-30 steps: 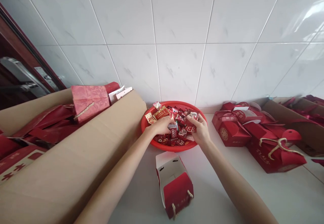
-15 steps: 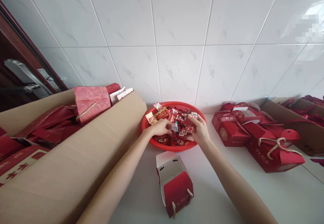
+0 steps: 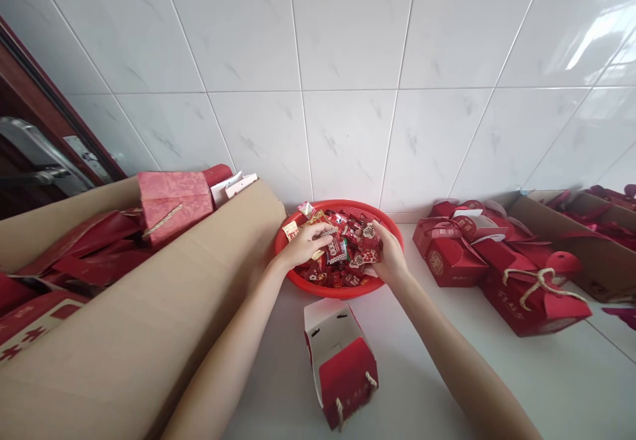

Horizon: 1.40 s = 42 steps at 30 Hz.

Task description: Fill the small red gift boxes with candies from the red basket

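Many small wrapped sweets, mostly red, lie heaped in a red plastic basket in the head view, and both hands are in among them. The left hand reaches over the left part of the heap, fingers bent and their tips on a red packet with a patterned edge; whether they pinch it or only touch it, I cannot tell. The right hand is curled at the basket's right side, its fingers closed around a few sweets.

The basket stands on a pale surface, near a wall of white tiles. Just in front of it, between the forearms, sits an open red box with a white inside and a rope handle hanging at its front. To the left, a long cardboard carton holds red packaging and a pink bag with a cord. To the right stand closed red boxes, one tied with a rope bow, and beyond them another carton with red things inside.
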{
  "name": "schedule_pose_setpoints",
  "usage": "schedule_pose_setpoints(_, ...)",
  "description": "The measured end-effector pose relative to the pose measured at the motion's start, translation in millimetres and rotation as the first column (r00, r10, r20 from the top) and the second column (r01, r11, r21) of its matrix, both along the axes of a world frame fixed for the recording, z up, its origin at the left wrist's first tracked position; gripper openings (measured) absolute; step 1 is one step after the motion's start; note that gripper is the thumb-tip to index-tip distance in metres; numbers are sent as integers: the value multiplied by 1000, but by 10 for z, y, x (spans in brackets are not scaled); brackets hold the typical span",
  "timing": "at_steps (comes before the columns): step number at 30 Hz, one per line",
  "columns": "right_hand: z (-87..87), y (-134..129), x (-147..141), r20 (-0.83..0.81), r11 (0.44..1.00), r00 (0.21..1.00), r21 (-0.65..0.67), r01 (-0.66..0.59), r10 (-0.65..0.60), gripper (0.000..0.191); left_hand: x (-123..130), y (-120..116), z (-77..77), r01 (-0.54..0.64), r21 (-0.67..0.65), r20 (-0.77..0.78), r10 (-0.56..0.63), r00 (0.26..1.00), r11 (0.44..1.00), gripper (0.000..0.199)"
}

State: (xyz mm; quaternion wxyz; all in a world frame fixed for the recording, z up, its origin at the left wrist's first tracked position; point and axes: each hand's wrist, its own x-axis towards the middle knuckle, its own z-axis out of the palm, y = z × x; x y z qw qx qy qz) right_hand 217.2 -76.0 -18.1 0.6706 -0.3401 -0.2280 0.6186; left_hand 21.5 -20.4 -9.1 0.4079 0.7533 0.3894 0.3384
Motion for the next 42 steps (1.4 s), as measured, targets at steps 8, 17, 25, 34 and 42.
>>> schedule_pose_setpoints(8, -16, 2, 19, 64, 999, 997, 29, -41, 39, 21, 105, -85, 31, -36, 7, -1, 36, 999, 999, 40)
schedule_pose_setpoints(17, 45, -65, -7, 154, 998, 987, 28, -60, 55, 39, 228, -134, 76, -30, 40, 113, 25, 993, 999, 39)
schedule_pose_setpoints(25, 61, -72, -6, 193, 991, 973, 18, -135, 129, 29, 441, -95, 33, -114, 162, 161, 88, 983, 980, 25)
schedule_pose_setpoints(34, 57, -68, -4, 164, 965, 954, 35, -260, 251, 32, 419, -96, 27, -177, 140, 144, 156, 977, 974, 20)
schedule_pose_setpoints(42, 92, -114, -8, 239, 955, 931, 43, -294, 276, 40, 414, -119, 40, -85, 80, 170, 70, 983, 993, 41)
